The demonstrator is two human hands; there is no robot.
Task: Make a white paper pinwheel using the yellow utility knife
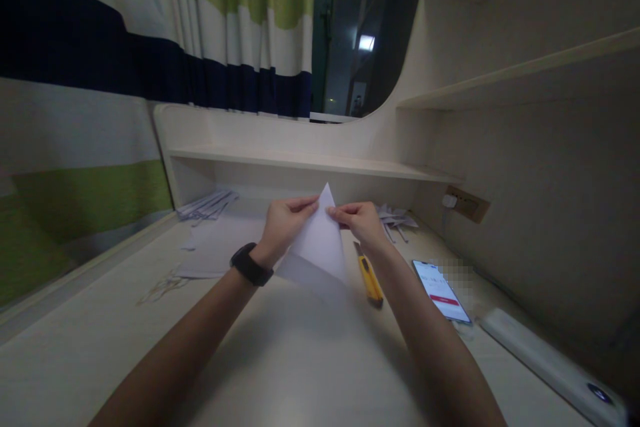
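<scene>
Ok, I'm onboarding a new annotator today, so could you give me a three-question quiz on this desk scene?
1. True or false: both hands pinch the folded white paper near its top point.
2. Which item lies on the desk just beside the right hand? A) scissors B) yellow utility knife C) stapler
3. What is worn on the wrist of the left hand?

Key
1. True: the fingers of both hands meet at the paper's tip, which is held up above the desk.
2. B; a smartphone with a lit screen lies further right.
3. A black wristband, perhaps a watch.
</scene>
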